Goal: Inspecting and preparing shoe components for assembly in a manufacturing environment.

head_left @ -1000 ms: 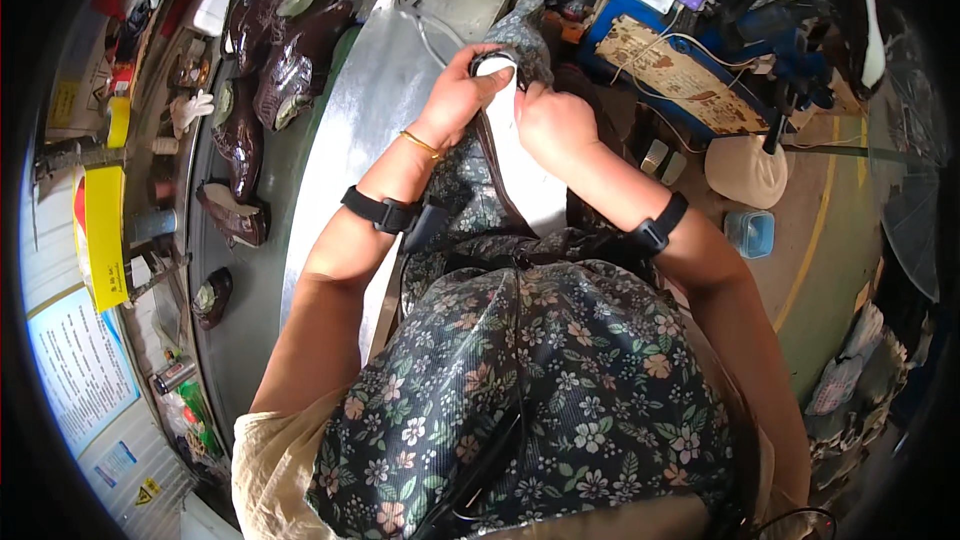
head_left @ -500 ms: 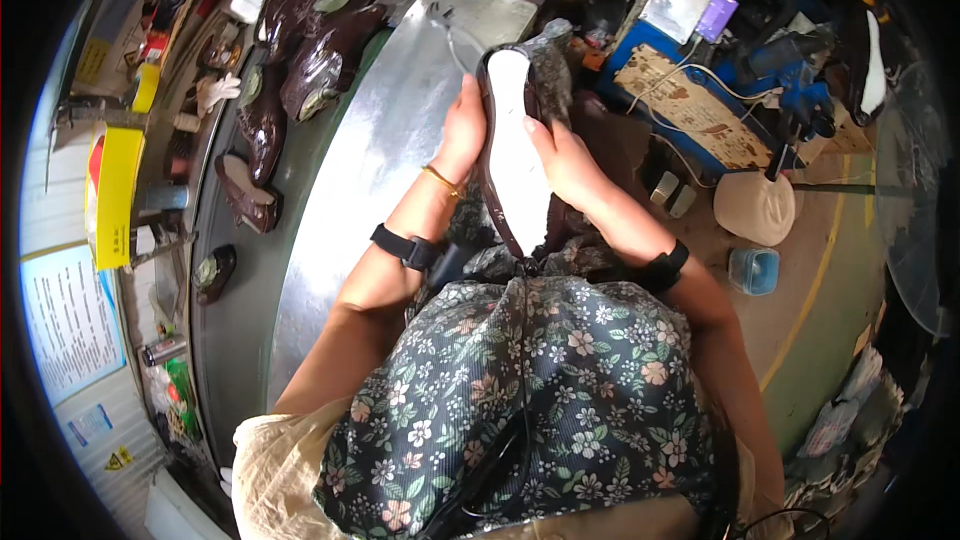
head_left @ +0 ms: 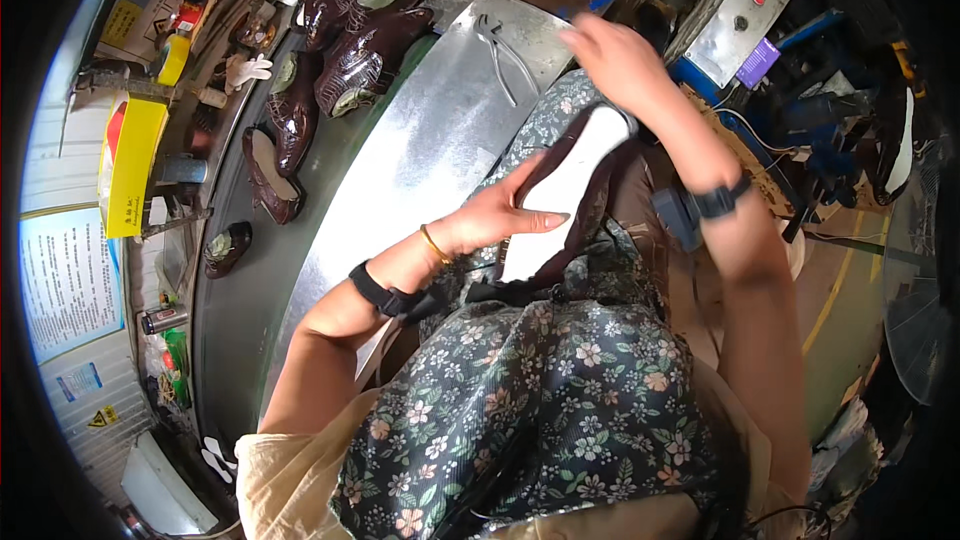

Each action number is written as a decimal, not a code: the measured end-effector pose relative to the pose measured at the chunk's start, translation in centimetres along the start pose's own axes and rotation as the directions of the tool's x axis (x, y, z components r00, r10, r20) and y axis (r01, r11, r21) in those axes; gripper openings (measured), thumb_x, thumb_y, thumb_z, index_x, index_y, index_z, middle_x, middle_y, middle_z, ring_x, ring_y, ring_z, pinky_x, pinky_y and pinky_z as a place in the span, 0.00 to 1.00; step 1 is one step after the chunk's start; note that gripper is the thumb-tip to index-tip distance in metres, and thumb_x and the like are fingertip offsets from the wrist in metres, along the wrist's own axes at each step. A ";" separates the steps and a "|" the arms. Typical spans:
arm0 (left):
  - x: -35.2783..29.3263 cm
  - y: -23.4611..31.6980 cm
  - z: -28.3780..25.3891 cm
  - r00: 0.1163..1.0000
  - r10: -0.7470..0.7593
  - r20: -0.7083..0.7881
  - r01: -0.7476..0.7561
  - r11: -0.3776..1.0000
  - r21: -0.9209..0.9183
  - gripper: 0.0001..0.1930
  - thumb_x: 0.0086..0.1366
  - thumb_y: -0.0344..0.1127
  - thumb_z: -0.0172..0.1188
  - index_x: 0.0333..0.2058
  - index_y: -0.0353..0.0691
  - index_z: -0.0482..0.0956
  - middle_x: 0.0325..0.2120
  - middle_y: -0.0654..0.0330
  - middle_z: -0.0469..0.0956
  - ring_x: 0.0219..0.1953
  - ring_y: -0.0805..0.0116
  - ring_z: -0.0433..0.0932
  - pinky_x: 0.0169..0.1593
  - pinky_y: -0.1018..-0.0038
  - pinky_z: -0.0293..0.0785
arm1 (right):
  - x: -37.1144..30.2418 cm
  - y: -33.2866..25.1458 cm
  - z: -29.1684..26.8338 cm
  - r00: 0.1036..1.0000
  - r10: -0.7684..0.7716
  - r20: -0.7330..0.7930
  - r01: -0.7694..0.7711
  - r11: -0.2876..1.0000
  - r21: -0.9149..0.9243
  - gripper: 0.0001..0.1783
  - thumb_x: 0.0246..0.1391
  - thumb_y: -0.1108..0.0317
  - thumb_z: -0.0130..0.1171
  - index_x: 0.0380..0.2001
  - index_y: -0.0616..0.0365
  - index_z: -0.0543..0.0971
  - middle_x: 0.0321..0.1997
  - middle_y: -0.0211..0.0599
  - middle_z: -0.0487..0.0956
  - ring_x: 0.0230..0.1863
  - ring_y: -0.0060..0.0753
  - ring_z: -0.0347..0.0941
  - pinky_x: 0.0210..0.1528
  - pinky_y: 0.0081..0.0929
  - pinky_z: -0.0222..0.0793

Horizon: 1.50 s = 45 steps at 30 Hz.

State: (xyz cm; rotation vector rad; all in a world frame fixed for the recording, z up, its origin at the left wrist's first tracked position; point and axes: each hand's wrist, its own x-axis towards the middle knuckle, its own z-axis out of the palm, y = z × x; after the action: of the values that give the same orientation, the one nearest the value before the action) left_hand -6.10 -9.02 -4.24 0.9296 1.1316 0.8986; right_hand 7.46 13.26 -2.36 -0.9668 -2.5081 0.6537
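Note:
A dark brown shoe upper with a white insole (head_left: 585,165) lies bottom up across my lap, tilted to the upper right. My left hand (head_left: 500,215) grips it near its lower end, with the thumb over the white insole and the fingers at the brown side. Above the shoe's far end is my right hand (head_left: 615,55), lifted clear of it and smeared by motion; whether it holds anything cannot be made out. Metal pliers (head_left: 497,52) lie on the shiny metal tabletop (head_left: 385,150), left of my right hand.
Several glossy brown shoes (head_left: 365,60) rest on the dark belt (head_left: 240,325) at left. A control box with buttons (head_left: 735,15) stands at upper right, with a purple box (head_left: 757,62) against it. A yellow box (head_left: 133,165) hangs by the left wall.
My right hand has let go of the shoe and risen toward the upper right. The shoe has tilted rightward in my left hand, which has shifted toward its lower end.

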 end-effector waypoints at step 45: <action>-1.3 -3.6 -0.7 0.953 -0.209 0.220 0.127 0.932 0.339 0.35 0.69 0.44 0.57 0.66 0.32 0.54 0.60 0.54 0.67 0.60 0.69 0.65 0.63 0.73 0.60 | -25.6 -0.4 3.5 0.866 0.026 0.499 -0.252 0.885 0.392 0.20 0.61 0.54 0.57 0.37 0.64 0.73 0.38 0.52 0.75 0.39 0.57 0.74 0.39 0.45 0.68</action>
State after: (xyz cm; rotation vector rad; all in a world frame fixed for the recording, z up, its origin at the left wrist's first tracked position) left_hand -6.63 -11.40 -7.26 1.1571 1.1343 0.4433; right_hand 23.31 -5.87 -9.41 -0.8960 -2.5002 1.6179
